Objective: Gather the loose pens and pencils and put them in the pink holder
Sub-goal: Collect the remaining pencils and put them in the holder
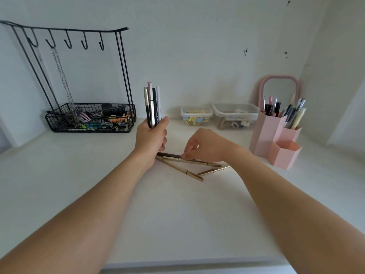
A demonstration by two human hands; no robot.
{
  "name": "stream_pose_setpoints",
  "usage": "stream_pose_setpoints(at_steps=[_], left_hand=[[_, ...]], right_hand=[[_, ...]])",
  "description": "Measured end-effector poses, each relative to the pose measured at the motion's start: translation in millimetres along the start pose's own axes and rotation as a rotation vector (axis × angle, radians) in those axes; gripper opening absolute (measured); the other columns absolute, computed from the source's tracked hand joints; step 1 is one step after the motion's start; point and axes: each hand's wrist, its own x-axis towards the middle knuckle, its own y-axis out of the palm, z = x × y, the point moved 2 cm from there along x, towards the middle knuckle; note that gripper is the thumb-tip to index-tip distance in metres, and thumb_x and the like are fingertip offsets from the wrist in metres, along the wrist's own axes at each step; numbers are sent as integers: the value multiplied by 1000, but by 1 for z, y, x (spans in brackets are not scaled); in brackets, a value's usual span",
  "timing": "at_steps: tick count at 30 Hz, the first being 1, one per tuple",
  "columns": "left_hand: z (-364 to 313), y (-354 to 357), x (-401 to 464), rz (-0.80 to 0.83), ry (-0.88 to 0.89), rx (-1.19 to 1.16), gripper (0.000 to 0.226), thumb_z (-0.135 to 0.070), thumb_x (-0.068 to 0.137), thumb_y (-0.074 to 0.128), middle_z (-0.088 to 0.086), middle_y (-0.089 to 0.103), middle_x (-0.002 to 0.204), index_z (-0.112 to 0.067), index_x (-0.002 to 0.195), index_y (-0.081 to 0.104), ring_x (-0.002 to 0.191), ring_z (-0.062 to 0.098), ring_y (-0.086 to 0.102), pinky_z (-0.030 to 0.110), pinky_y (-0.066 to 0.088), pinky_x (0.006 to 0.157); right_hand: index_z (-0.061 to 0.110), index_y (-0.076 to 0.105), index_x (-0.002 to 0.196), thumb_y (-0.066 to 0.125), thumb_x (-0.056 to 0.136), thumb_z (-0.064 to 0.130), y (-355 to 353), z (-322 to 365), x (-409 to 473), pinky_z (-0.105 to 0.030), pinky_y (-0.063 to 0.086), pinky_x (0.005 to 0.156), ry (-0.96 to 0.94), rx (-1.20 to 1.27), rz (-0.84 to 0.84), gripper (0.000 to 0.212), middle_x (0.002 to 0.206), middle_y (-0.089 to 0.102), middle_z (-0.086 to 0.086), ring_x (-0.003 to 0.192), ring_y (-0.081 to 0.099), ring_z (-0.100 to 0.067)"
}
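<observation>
My left hand [151,136] grips an upright bundle of several pens [152,103] above the white table. Just to its right, my right hand [199,146] reaches down with thumb and fingers pinching the end of a dark brown pencil [170,155]. That pencil lies in a small pile of gold pencils [185,168] on the table. The pink holder [274,138] stands at the right, with several pens standing in its two taller compartments; its low front cup looks empty.
A black wire rack [88,117] with hooks and a basket of clips stands at the back left. Two clear plastic boxes [197,115] [235,115] sit by the wall. A pink-framed mirror [279,89] stands behind the holder. The table's front edge [187,264] is near.
</observation>
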Motion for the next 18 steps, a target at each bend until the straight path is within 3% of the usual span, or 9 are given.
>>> stream_pose_setpoints(at_steps=[6,13,15,18], left_hand=[[-1,-1,1,-19,-23,-8,33,-38,96,67,-4,38,58,-21,76,46,48,12,32,20,24,40],[-1,-1,0,-3,-86,-48,35,-38,95,68,-6,38,56,-23,74,44,47,10,33,20,22,39],[-1,0,-1,29,-107,-60,32,-39,94,70,-6,40,57,-24,76,48,48,10,34,21,22,41],[-1,4,-4,107,-151,-99,32,-42,92,71,-6,41,57,-22,77,51,49,10,34,21,20,40]], right_hand=[[15,81,87,76,81,24,-1,-3,2,-33,57,85,17,-20,-14,12,85,77,1,85,70,-13],[4,76,92,66,92,22,-16,-24,3,-29,52,76,132,-25,-19,20,87,73,-1,80,65,-17],[2,74,90,65,93,19,-26,-30,1,-24,51,64,202,149,-108,20,79,68,-4,70,60,-14],[1,69,86,63,95,12,-28,-23,-2,-20,53,62,209,672,-203,15,77,61,-7,69,58,-13]])
